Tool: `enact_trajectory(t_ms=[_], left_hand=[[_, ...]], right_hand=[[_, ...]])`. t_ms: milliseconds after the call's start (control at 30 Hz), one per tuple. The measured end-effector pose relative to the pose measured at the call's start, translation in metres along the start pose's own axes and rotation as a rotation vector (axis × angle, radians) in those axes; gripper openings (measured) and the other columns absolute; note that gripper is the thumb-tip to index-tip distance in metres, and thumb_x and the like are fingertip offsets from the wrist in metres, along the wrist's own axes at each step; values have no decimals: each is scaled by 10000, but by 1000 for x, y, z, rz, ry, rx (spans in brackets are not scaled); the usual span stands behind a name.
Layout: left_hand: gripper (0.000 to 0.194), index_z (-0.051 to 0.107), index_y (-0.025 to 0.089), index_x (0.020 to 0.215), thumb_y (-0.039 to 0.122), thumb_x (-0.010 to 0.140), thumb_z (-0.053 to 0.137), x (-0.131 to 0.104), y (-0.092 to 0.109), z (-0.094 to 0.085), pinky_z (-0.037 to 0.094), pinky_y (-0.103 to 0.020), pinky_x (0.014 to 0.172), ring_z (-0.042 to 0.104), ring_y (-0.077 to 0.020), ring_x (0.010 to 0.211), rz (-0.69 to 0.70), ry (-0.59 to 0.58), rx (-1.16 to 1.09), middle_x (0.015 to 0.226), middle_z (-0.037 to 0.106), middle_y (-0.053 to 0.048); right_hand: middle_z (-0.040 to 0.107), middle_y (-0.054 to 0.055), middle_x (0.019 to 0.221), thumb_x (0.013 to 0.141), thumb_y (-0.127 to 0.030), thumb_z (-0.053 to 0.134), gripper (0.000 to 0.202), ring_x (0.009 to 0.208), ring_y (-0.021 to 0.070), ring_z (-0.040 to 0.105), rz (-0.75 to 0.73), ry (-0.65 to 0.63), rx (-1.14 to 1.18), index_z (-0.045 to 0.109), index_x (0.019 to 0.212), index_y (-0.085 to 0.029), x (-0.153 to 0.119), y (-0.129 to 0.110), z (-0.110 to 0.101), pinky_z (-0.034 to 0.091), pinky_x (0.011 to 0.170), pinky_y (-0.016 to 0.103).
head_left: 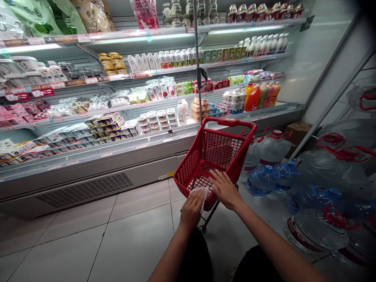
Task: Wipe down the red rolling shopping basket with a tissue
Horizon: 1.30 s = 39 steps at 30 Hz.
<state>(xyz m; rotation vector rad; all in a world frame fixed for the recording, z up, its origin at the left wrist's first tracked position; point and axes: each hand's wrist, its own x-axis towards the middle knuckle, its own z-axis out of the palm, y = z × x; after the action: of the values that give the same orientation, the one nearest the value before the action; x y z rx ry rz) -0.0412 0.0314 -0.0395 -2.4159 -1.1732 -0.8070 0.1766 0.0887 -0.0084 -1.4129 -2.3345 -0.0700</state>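
Observation:
A small red plastic shopping cart (185, 172) stands on wheels just ahead of me, its handle at the far side. My left hand (192, 207) presses a crumpled white cloth or tissue (205, 194) against the cart's near rim, fingers closed over it. Beside it, my right hand (225, 188) rests at the rim's right corner with its fingers stretched out and nothing in them. Through the lattice, the basket floor shows between and beyond my hands. Part of the near rim is hidden under both hands.
Behind the cart runs a refrigerated display case (152, 168) with shelves of dairy and drinks. Its glass door frame (197, 51) stands upright above the cart. Several large water bottles (317, 227) crowd the floor at right, close to my right arm. Pale tiles (135, 235) cover the floor.

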Motion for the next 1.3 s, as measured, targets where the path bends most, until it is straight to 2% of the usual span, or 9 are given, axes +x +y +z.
enact_trajectory(t_ms=[133, 233, 400, 533, 667, 833, 1033, 1200, 1300], left_hand=[[683, 394, 170, 1593, -2, 932, 387, 8, -38, -1, 444, -450, 1223, 517, -213, 1437, -30, -26, 26, 1526, 576, -74], [683, 424, 160, 1578, 1, 913, 416, 14, -52, 3, 467, -458, 1204, 539, -233, 1419, -116, -18, 62, 1510, 591, -92], [692, 362, 157, 1609, 14, 934, 408, 12, -21, 17, 460, -467, 1206, 501, -234, 1451, -151, 40, 92, 1537, 562, -92], [611, 395, 173, 1590, 64, 988, 414, 8, 0, 15, 436, -436, 1224, 482, -205, 1464, -40, 11, 56, 1540, 563, -61], [598, 445, 179, 1556, 49, 974, 399, 16, -20, 2, 400, -416, 1246, 484, -183, 1461, 69, -59, 44, 1534, 572, -56], [523, 546, 168, 1463, 60, 966, 422, 27, -39, -2, 380, -435, 1257, 495, -199, 1454, 54, -86, 59, 1450, 646, -85], [462, 610, 178, 1375, 49, 971, 427, 25, -9, 4, 368, -448, 1266, 527, -203, 1428, 2, -51, -4, 1378, 694, -76], [606, 488, 229, 1522, 9, 962, 414, 15, 29, 5, 199, -593, 1307, 477, -223, 1469, -25, -19, -26, 1471, 629, -66], [706, 380, 252, 1598, -18, 947, 412, 8, 55, 4, 326, -557, 1268, 375, -221, 1529, -62, -70, -61, 1563, 534, -51]], right_hand=[[296, 2, 1699, 1094, -426, 147, 608, 1589, 201, 211, 105, -34, -7, 521, 1524, -216, -10, 27, -13, 163, 1308, 485], [250, 37, 1716, 1083, -534, 194, 646, 1600, 241, 170, 212, 22, -27, 478, 1557, -198, -15, 22, -11, 179, 1301, 506], [105, 17, 1746, 1060, -557, 333, 665, 1612, 318, 42, 139, 153, -65, 298, 1645, -244, -21, -27, 6, 200, 1284, 548], [141, 13, 1740, 1055, -526, 379, 705, 1606, 329, 100, 85, 214, -89, 151, 1674, -277, -31, -47, 10, 217, 1269, 564], [175, 33, 1732, 1045, -556, 398, 761, 1596, 335, 159, 68, 214, -108, 97, 1677, -257, -48, -34, 1, 224, 1265, 557], [245, -14, 1714, 1061, -551, 362, 693, 1588, 294, 207, 33, 160, -103, 136, 1670, -311, -55, -16, -13, 183, 1282, 528], [231, -21, 1717, 1061, -555, 338, 688, 1576, 256, 255, 79, 106, -69, 92, 1668, -344, -57, 5, -23, 161, 1292, 510], [214, -12, 1722, 1083, -524, 245, 653, 1587, 232, 221, 261, 180, -107, 72, 1675, -309, -60, 23, -23, 182, 1287, 503], [169, -7, 1731, 1083, -536, 227, 657, 1597, 227, 183, 282, 182, -114, 93, 1677, -287, -59, 23, -20, 192, 1284, 495]])
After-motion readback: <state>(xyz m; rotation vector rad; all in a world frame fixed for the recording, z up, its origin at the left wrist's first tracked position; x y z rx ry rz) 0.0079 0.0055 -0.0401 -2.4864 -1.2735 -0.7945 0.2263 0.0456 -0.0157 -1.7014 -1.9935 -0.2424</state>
